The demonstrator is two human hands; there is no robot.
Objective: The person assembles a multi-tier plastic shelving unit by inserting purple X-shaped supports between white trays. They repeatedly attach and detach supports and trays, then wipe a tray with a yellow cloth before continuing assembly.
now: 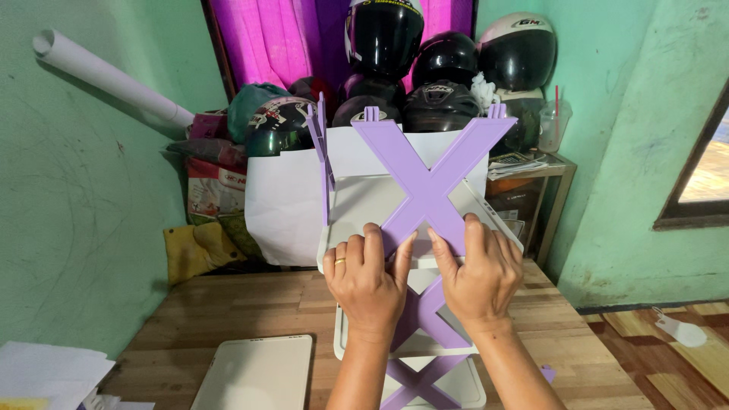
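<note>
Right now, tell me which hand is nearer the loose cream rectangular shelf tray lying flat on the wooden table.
Left. The left hand is just above-right of the tray; the right hand is farther right.

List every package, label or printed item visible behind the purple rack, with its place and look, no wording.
Printed bag: left of the white bag, soft, white and red with green below.
White paper bag: behind the rack, plain, boxy.
Helmet decal: top right, small dark mark on a white helmet.
Printed papers: on the side table at right, flat stack.
</note>
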